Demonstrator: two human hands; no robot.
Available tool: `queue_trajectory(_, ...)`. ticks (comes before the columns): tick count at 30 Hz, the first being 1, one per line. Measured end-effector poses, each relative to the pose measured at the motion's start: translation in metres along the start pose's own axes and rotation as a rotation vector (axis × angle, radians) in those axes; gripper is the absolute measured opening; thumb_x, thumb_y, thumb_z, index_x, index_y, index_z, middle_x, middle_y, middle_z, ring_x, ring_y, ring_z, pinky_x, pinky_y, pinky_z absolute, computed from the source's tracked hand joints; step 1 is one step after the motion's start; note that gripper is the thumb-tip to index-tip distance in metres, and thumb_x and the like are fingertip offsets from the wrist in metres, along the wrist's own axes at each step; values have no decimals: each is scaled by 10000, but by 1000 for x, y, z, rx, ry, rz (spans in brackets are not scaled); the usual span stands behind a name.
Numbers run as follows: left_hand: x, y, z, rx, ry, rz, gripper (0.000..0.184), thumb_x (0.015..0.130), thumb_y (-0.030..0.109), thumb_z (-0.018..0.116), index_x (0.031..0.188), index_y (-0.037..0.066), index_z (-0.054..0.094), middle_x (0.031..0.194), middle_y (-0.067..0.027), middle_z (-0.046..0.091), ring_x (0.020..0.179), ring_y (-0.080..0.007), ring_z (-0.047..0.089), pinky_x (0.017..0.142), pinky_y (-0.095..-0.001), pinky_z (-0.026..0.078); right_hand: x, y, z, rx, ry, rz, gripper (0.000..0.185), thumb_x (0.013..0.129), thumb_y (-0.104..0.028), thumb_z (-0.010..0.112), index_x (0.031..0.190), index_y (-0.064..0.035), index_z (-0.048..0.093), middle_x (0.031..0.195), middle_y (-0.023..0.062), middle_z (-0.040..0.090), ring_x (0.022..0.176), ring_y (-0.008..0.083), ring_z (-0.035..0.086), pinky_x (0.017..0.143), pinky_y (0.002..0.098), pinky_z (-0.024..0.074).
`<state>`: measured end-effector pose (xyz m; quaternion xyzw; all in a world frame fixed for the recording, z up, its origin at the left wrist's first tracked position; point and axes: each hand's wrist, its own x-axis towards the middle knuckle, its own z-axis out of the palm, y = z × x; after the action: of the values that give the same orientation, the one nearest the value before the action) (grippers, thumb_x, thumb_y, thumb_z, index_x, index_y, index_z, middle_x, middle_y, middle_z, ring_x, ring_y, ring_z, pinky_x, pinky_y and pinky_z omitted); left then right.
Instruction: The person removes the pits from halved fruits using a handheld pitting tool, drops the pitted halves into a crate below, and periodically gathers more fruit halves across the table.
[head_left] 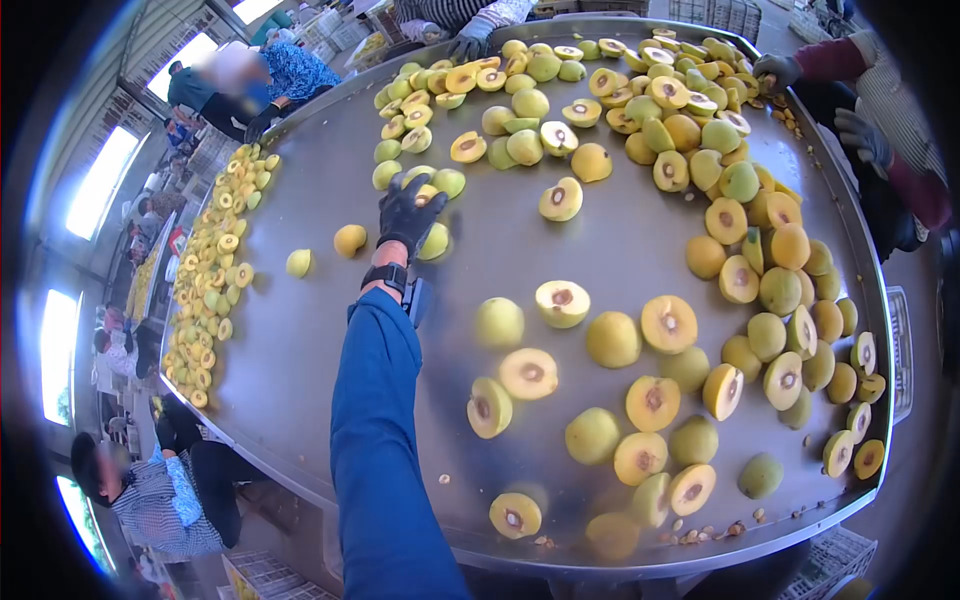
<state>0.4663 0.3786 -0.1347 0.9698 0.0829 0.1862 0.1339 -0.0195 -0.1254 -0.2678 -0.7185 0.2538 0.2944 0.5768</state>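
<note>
My left hand, in a dark glove with a watch at the wrist, reaches across the metal table from the bottom. Its fingers are spread over a few halved yellow peaches. One peach half shows between the fingers, and another lies just past the fingertips. Below the palm's right side rests a greenish peach half. To the left lie an orange-yellow half and a pale one. Whether the palm touches any fruit is hidden. My right hand is out of view.
Peach halves, some showing pits, spread over the table's right side and top. A dense band of halves lines the left edge. Co-workers' gloved hands are at the right and top edges. Loose pits lie near the front rim.
</note>
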Motion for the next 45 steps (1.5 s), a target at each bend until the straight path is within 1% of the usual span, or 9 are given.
queue_trajectory(7,-90,66,-51,-390,-204,389,481,875,372,664,1295,148,593,1276,-190,565,1202,-361,524,1000,-471,424,8,-7,3,-16,6,-10,483,898,-266,649,1274,12,530,1177,201,619,1111,319,583,951,403,452)
queue_trajectory(9,-76,21,-58,-69,149,385,482,890,360,647,1305,124,585,1240,-193,587,1221,-354,514,1020,-468,407,8,-9,5,-20,4,-18,481,897,-270,648,1267,15,534,1169,202,623,1108,319,586,947,403,455)
queue_trajectory(11,-40,-51,-46,214,483,176,482,919,372,612,1310,92,578,1255,-192,582,1231,-340,513,1054,-449,379,10,-9,6,-26,12,-25,480,896,-274,648,1261,18,539,1162,202,626,1105,320,589,943,403,457)
queue_trajectory(13,-18,-152,-11,-167,282,-207,461,956,383,556,1297,74,581,1270,-182,576,1250,-331,498,1083,-418,359,8,-7,6,-30,13,-28,479,894,-278,648,1254,21,544,1154,203,630,1102,320,592,939,402,460)
queue_trajectory(26,-80,82,-16,-714,-379,241,428,998,322,518,1357,90,536,1351,-122,532,1304,-265,462,1112,-364,326,-13,-7,-1,31,47,-132,476,887,-303,646,1211,38,574,1105,205,654,1081,323,613,911,401,476)
queue_trajectory(30,-136,140,-18,-286,-334,670,434,942,302,599,1362,200,554,1429,-171,408,1297,-361,426,1098,-447,335,-24,-9,-5,63,58,-197,477,885,-310,646,1198,44,583,1090,206,662,1075,324,619,903,400,481)
queue_trajectory(37,-225,193,-25,-446,-365,669,482,907,304,629,1365,178,550,1410,-200,414,1339,-359,382,1104,-502,297,-36,-17,-13,-170,1,-237,488,856,-341,649,1146,50,612,998,200,685,984,323,650,850,402,495)
queue_trajectory(43,-233,221,-75,-505,-762,504,556,925,268,601,1445,169,430,1443,-174,412,1365,-348,369,1136,-448,309,-57,-34,-22,-167,-80,-155,481,876,-310,631,1201,42,587,942,160,674,835,220,637,747,352,503)
queue_trajectory(45,-230,218,-62,-333,-744,548,569,903,257,616,1435,165,437,1440,-172,417,1353,-357,377,1130,-452,315,-64,-34,-22,-170,-56,-131,435,854,-332,635,1069,45,622,918,223,665,863,328,649,765,406,499)
